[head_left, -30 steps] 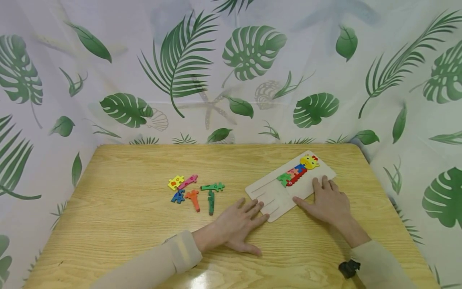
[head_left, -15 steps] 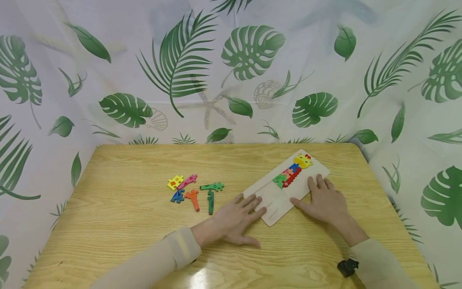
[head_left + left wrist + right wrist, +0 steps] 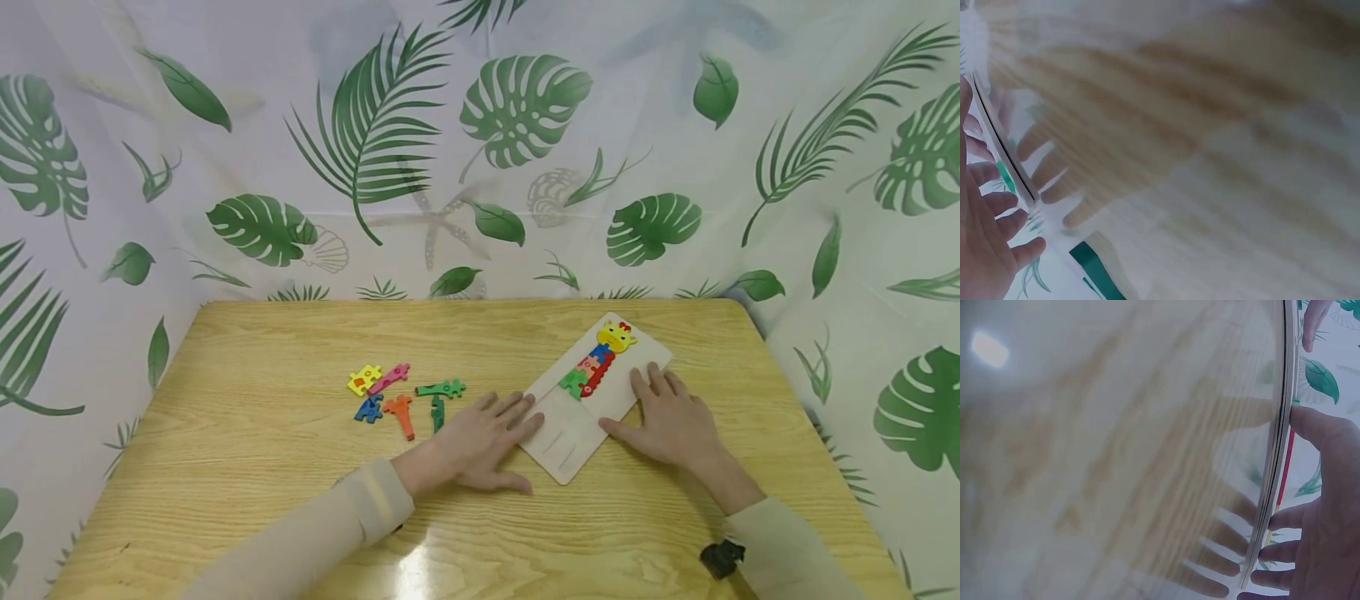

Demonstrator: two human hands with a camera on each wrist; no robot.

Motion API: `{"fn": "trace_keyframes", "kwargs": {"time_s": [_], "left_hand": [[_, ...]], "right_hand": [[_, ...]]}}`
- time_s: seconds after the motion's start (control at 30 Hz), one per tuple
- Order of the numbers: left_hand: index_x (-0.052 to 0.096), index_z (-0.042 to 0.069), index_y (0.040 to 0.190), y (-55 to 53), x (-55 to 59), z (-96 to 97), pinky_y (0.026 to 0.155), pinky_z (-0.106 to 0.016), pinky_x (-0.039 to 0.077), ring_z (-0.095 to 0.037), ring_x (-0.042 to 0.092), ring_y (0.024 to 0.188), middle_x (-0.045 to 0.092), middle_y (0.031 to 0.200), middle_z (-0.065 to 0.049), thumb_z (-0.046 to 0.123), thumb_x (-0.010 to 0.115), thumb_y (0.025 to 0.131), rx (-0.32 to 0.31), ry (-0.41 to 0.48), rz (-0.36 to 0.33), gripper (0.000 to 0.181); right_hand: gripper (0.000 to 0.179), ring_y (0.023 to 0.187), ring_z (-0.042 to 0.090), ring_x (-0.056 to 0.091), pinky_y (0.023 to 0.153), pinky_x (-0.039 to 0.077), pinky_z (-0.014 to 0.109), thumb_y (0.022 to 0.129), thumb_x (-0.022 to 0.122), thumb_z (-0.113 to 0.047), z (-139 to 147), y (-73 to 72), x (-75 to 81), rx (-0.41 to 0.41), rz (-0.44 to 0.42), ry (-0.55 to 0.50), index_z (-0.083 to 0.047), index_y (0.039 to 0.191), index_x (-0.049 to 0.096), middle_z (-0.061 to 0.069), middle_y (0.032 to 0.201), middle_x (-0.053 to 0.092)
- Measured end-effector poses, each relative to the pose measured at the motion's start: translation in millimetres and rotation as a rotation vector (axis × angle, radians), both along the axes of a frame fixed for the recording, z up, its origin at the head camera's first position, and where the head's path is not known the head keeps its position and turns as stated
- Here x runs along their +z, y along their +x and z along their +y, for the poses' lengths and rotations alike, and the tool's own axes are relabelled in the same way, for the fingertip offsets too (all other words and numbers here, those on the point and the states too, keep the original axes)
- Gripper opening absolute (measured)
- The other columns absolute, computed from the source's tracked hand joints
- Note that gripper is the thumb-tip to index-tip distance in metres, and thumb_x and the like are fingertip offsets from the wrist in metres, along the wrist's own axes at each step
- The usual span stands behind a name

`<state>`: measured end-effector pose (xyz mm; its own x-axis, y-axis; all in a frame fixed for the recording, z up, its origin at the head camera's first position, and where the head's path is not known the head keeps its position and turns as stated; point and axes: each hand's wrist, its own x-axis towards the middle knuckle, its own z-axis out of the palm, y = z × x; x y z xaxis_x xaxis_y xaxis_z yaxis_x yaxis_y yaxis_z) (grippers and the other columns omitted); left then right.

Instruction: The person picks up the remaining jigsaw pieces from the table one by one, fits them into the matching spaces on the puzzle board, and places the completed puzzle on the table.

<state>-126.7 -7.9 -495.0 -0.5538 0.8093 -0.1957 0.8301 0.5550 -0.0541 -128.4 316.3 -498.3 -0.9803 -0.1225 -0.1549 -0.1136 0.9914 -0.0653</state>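
Observation:
A pale wooden puzzle board (image 3: 551, 421) lies slanted on the table in the head view, its far end toward the right. Fitted on it is part of a giraffe: a yellow head (image 3: 617, 337) above blue, pink, green and red neck pieces (image 3: 588, 368). My left hand (image 3: 483, 442) has its fingers spread, tips against the board's left edge. On the opposite edge, my right hand (image 3: 671, 421) touches with thumb and fingertips, fingers fairly straight. Both wrist views show the board's thin edge (image 3: 1004, 140) side-on, with fingertips along it.
Several loose puzzle pieces lie left of the board: yellow (image 3: 364, 379), pink (image 3: 392, 378), blue (image 3: 368, 409), orange (image 3: 402, 415), light green (image 3: 442, 388) and dark green (image 3: 437, 412), the last partly behind my left hand. A leaf-printed curtain (image 3: 420, 150) surrounds the wooden table (image 3: 262, 467).
The board has turned counterclockwise, its far end swinging left and its near corner coming closer. My left hand has moved slightly away and left; my right hand has shifted a little left.

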Motion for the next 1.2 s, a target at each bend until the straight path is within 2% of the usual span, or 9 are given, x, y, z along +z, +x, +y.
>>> {"fn": "trace_keyframes", "kwargs": {"time_s": [0.4, 0.7, 1.2], "left_hand": [[0.017, 0.017, 0.171, -9.1, 5.0, -2.8, 0.133, -0.048, 0.028, -0.031, 0.022, 0.165, 0.018, 0.178, -0.011, 0.083, 0.033, 0.098, 0.027, -0.007, 0.008, 0.1], [0.021, 0.017, 0.17, -15.8, 0.5, -5.0, 0.132, -0.049, 0.03, -0.03, 0.024, 0.165, 0.021, 0.177, -0.011, 0.083, 0.037, 0.097, 0.042, 0.002, 0.012, 0.1], [0.021, 0.022, 0.17, -25.3, 4.0, -4.8, 0.134, -0.05, 0.027, -0.03, 0.02, 0.166, 0.018, 0.178, -0.011, 0.081, 0.036, 0.099, 0.066, -0.012, 0.0, 0.093]], "right_hand": [[0.11, 0.152, 0.059, 0.031, 0.111, 0.039, 0.079, 0.091, 0.053, -0.081, -3.6, 0.3, 1.0, 0.039, -0.01, -0.02, 0.0, 0.162, 0.035, 0.033, 0.17, 0.026], [0.109, 0.153, 0.058, 0.031, 0.112, 0.039, 0.078, 0.091, 0.053, -0.081, -4.6, -0.4, 2.4, 0.084, -0.004, -0.023, -0.001, 0.163, 0.034, 0.03, 0.171, 0.026], [0.106, 0.155, 0.056, 0.029, 0.115, 0.038, 0.076, 0.091, 0.056, -0.078, -8.0, -2.9, 3.6, 0.146, -0.017, -0.068, -0.005, 0.164, 0.033, 0.027, 0.173, 0.023]]}}
